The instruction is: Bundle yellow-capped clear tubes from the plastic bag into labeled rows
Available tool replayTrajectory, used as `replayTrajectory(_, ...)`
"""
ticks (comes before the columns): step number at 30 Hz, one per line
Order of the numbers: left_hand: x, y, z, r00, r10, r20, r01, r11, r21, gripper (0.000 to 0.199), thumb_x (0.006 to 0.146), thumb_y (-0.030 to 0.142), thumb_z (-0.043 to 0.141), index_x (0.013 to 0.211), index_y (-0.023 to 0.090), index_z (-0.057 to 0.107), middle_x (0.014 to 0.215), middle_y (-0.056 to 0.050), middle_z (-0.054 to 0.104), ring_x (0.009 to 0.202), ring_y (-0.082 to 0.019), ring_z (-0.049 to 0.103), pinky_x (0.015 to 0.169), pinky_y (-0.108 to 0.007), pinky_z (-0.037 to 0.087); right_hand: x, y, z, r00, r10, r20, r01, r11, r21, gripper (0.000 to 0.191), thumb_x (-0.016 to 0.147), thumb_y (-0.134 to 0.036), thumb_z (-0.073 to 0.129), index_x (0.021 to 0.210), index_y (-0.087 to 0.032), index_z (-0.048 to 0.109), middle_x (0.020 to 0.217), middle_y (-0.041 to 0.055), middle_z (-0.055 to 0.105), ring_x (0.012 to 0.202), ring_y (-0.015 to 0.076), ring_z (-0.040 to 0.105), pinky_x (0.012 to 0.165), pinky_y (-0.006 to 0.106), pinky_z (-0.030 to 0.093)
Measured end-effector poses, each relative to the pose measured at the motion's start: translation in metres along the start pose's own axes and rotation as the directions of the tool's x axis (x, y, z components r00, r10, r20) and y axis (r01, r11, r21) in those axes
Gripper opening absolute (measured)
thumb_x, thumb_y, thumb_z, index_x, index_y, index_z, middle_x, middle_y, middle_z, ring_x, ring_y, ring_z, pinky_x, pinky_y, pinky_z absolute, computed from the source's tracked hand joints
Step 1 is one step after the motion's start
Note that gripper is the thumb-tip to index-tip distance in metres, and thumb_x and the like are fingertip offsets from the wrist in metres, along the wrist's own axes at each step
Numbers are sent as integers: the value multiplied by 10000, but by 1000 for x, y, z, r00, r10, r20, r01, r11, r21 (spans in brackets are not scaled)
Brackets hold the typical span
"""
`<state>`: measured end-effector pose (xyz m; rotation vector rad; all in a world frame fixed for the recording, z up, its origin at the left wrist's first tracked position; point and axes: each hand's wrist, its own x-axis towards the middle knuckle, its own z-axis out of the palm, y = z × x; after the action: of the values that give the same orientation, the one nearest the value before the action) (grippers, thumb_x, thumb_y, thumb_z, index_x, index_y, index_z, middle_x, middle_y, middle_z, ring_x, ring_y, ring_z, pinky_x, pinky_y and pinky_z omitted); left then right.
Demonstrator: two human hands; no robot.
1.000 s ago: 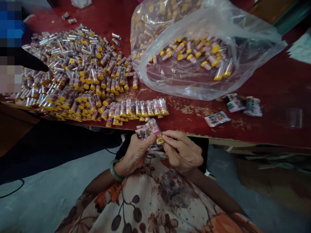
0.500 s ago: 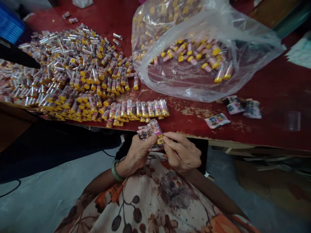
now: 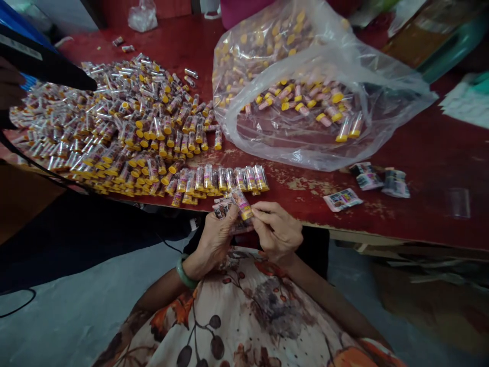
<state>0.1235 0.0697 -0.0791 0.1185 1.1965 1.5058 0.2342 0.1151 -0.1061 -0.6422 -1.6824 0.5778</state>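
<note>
My left hand (image 3: 214,237), with a green bangle at its wrist, grips a small stack of printed packets (image 3: 222,208) near the table's front edge. A printed piece with a yellow end (image 3: 242,205) lies over the stack under my left thumb. My right hand (image 3: 278,229) is closed, its thumb and forefinger pinching the lower right side of that piece. Just beyond my hands stands a row of clear tubes with yellow caps (image 3: 229,179). To the left a large heap of such tubes (image 3: 126,122) covers the red table (image 3: 301,188).
A clear plastic bag (image 3: 290,153) of yellow-capped tubes lies open at the back centre. Flat packets (image 3: 343,200) and a clear empty tube (image 3: 459,203) are on the right. A black device (image 3: 46,63) juts in at the left, with another person's hand (image 3: 10,84) beside it.
The view has shifted slightly, so the table sits lower in it. The black device at the left reaches further in over the heap. My hands keep much the same hold.
</note>
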Motion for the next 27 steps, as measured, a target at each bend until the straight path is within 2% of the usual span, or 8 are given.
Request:
replayTrajectory(4, 21, 17, -1, 993, 111, 27, -111, 994, -12, 366, 655, 409, 809, 856, 134, 675, 780, -22, 712, 655, -134, 661, 705, -268, 536, 21, 20, 30, 987, 144, -67, -138, 986, 93, 134, 817, -106, 596, 776, -204, 678, 805, 22, 682, 700, 146, 656, 619, 273, 536)
replayTrajectory(7, 28, 25, -9, 992, 112, -50, -113, 993, -27, 349, 666, 367, 812, 861, 122, 659, 742, -39, 719, 630, -150, 684, 693, -280, 565, 31, 41, 57, 986, 155, -55, -156, 988, 4, 160, 848, -140, 536, 755, -192, 655, 802, 34, 664, 721, 155, 646, 652, 293, 534)
replayTrajectory(13, 8, 38, -31, 982, -151, -114, 133, 980, -148, 149, 824, 240, 663, 887, 105, 669, 777, -104, 743, 687, -199, 717, 659, -334, 610, 43, 53, 76, 970, -17, 241, 41, 995, -94, 220, 809, -74, 500, 832, -190, 685, 862, 61, 677, 789, 163, 646, 693, 270, 525)
replayTrajectory(17, 0, 47, -34, 976, -214, -43, 208, 971, -115, 92, 778, 88, 649, 858, 84, 695, 874, -133, 752, 779, -227, 726, 715, -351, 617, 77, 74, 33, 926, -91, 367, 159, 974, -160, 200, 831, -94, 535, 927, -176, 689, 969, 68, 688, 881, 164, 654, 789, 283, 529)
replayTrajectory(20, 0, 46, -31, 978, -206, 13, 207, 977, -53, 106, 733, 75, 710, 837, 89, 704, 892, -117, 754, 766, -220, 726, 701, -331, 622, 121, 125, -23, 981, 117, 155, -36, 894, -447, 143, 801, -120, 574, 693, -133, 667, 816, 42, 693, 862, 152, 658, 791, 276, 490)
replayTrajectory(21, 1, 44, -30, 978, -209, 16, 209, 977, -40, 106, 725, 93, 730, 828, 95, 704, 874, -107, 754, 739, -213, 725, 670, -315, 622, 136, 145, -41, 972, 235, -16, -207, 818, -537, 205, 783, -148, 579, 587, -99, 618, 785, 50, 690, 859, 145, 661, 755, 255, 464)
replayTrajectory(23, 3, 40, -28, 973, -230, 15, 230, 973, -23, 115, 715, 133, 757, 811, 103, 701, 823, -91, 750, 695, -204, 721, 609, -286, 617, 159, 181, -74, 942, 303, -142, -327, 748, -577, 345, 788, -178, 520, 467, -51, 511, 866, 139, 693, 890, 168, 665, 681, 255, 421)
replayTrajectory(27, 6, 34, -20, 960, -278, 38, 278, 961, 7, 152, 698, 165, 779, 805, 95, 697, 782, -101, 741, 702, -212, 722, 628, -286, 616, 175, 221, -105, 897, 375, -235, -441, 710, -549, 345, 701, -143, 574, 407, -32, 430, 843, 229, 676, 765, 132, 673, 567, 245, 366)
